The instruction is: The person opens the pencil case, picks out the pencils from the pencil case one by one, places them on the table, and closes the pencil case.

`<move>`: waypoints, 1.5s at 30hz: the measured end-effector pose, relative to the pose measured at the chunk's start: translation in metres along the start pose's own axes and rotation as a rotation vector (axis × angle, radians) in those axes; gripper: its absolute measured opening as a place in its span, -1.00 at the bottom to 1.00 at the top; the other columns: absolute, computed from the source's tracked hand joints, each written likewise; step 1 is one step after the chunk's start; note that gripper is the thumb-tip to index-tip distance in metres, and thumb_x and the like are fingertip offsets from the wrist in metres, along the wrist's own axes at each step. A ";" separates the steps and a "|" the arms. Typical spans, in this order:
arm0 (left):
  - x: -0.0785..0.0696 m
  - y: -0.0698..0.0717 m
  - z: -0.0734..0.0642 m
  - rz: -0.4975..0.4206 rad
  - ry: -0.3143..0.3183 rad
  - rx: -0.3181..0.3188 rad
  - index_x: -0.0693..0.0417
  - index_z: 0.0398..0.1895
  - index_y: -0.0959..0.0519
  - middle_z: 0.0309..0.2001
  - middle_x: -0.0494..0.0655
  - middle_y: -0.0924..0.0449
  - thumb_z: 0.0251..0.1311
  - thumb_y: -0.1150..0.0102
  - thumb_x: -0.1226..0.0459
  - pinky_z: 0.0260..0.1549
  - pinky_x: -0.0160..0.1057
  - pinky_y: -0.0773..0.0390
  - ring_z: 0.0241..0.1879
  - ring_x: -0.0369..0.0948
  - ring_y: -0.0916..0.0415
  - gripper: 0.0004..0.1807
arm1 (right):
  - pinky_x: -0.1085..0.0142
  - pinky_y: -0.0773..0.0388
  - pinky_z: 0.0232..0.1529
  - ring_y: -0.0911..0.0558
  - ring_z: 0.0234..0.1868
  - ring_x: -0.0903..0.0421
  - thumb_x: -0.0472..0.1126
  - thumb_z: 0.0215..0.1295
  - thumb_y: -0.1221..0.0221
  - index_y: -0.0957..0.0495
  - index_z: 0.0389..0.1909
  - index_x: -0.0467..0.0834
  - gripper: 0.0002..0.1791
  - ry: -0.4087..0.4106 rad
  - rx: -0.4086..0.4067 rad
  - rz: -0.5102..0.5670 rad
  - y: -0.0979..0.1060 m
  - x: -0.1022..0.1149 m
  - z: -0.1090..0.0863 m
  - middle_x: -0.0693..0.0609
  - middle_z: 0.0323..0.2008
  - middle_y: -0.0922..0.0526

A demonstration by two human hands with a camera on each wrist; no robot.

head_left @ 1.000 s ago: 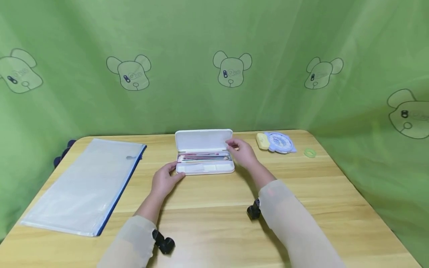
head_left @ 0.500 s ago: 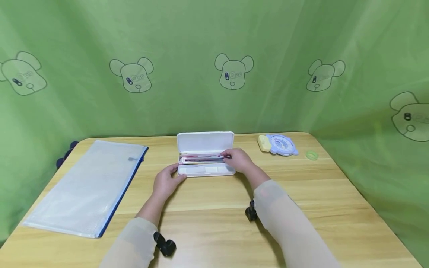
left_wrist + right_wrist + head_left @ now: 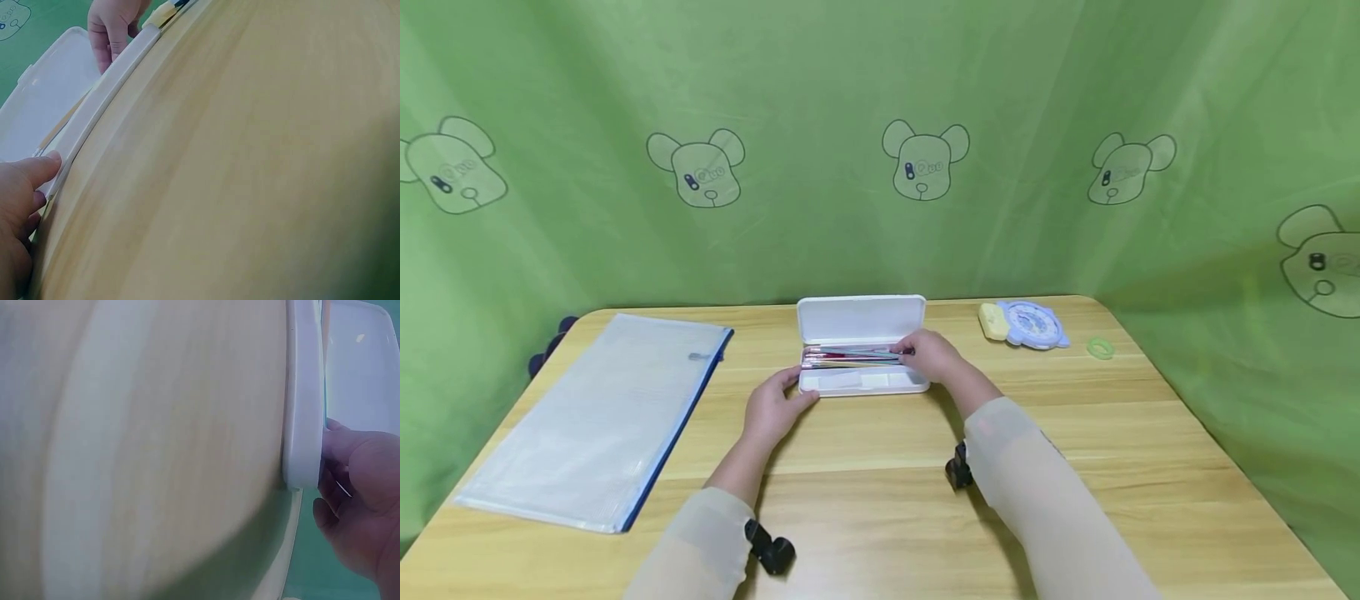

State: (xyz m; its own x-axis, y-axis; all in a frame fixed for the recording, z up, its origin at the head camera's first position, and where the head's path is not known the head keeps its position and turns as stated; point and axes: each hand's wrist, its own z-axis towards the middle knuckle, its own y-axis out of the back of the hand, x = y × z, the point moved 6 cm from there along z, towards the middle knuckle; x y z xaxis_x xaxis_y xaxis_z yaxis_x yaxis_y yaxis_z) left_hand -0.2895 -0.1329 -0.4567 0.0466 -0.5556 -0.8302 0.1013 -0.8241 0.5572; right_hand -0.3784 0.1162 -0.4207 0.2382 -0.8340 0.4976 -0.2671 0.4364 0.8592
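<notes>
A white pencil case (image 3: 886, 382) lies at the back middle of the table with its lid (image 3: 861, 318) raised. Several pencils (image 3: 850, 357) lie crosswise in it, some slightly slanted. My left hand (image 3: 771, 408) grips the case's front left corner, thumb (image 3: 53, 159) on the front edge and fingers along the left side. At the other end, my right hand (image 3: 936, 358) reaches in and pinches a pencil near its right end. In the right wrist view, the right hand (image 3: 369, 494) is beside the case wall (image 3: 304, 394), which partly hides its fingertips.
On the left of the table (image 3: 865, 500) lies a translucent zip folder (image 3: 595, 425) with a blue edge. Back right of the case are a blue and yellow animal-shaped item (image 3: 1030, 325) and a green ring (image 3: 1101, 348). Green curtain (image 3: 805, 208) hangs behind and at both sides.
My right hand has come down from the lid's right edge to the pencils' right ends. The pencils have shifted, and a pale one now slants across. The left hand keeps its hold.
</notes>
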 end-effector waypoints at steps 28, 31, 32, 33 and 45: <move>-0.001 0.003 0.001 0.012 -0.006 0.019 0.19 0.29 -0.44 0.28 0.14 -0.50 0.18 -0.33 0.12 0.43 0.05 -0.27 0.37 0.08 -0.34 -0.36 | 0.36 -0.49 -0.26 -0.49 -0.28 0.14 -0.30 0.26 -0.23 -0.69 -0.07 -0.20 -0.76 0.108 -0.048 0.140 0.032 -0.034 -0.085 -0.04 -0.30 -0.62; -0.001 0.003 0.001 0.010 -0.006 0.022 0.19 0.29 -0.44 0.28 0.13 -0.50 0.18 -0.33 0.11 0.43 0.04 -0.27 0.37 0.07 -0.34 -0.36 | 0.33 -0.50 -0.21 -0.51 -0.27 0.15 -0.30 0.26 -0.24 -0.70 -0.09 -0.18 -0.78 0.092 -0.019 0.139 0.029 -0.041 -0.092 -0.03 -0.27 -0.64; -0.001 0.003 0.001 0.008 -0.008 0.023 0.19 0.29 -0.44 0.28 0.13 -0.50 0.18 -0.33 0.12 0.43 0.05 -0.27 0.37 0.08 -0.34 -0.36 | 0.31 -0.51 -0.17 -0.53 -0.25 0.15 -0.30 0.25 -0.24 -0.70 -0.10 -0.18 -0.78 0.094 -0.012 0.136 0.028 -0.043 -0.094 -0.03 -0.25 -0.65; -0.001 0.003 0.001 0.007 -0.008 0.024 0.19 0.29 -0.44 0.28 0.14 -0.49 0.19 -0.33 0.12 0.43 0.05 -0.27 0.37 0.08 -0.34 -0.36 | 0.29 -0.52 -0.13 -0.54 -0.22 0.14 -0.30 0.25 -0.25 -0.71 -0.11 -0.17 -0.79 0.096 -0.008 0.133 0.028 -0.044 -0.095 -0.03 -0.23 -0.66; -0.001 0.001 0.000 0.007 -0.002 0.035 0.19 0.30 -0.42 0.30 0.14 -0.48 0.20 -0.31 0.12 0.44 0.06 -0.26 0.38 0.08 -0.32 -0.36 | 0.04 -0.56 0.10 -0.63 -0.07 0.03 -0.29 0.25 -0.26 -0.72 -0.12 -0.14 -0.80 0.117 0.034 0.103 0.017 -0.055 -0.096 -0.03 -0.18 -0.70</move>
State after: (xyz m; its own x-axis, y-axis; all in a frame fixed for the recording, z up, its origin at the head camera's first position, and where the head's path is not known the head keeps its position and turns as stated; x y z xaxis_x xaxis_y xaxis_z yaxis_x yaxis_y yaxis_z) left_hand -0.2894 -0.1333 -0.4547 0.0449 -0.5616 -0.8262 0.0663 -0.8235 0.5634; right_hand -0.3063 0.2020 -0.4225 0.3149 -0.7392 0.5953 -0.3265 0.5046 0.7993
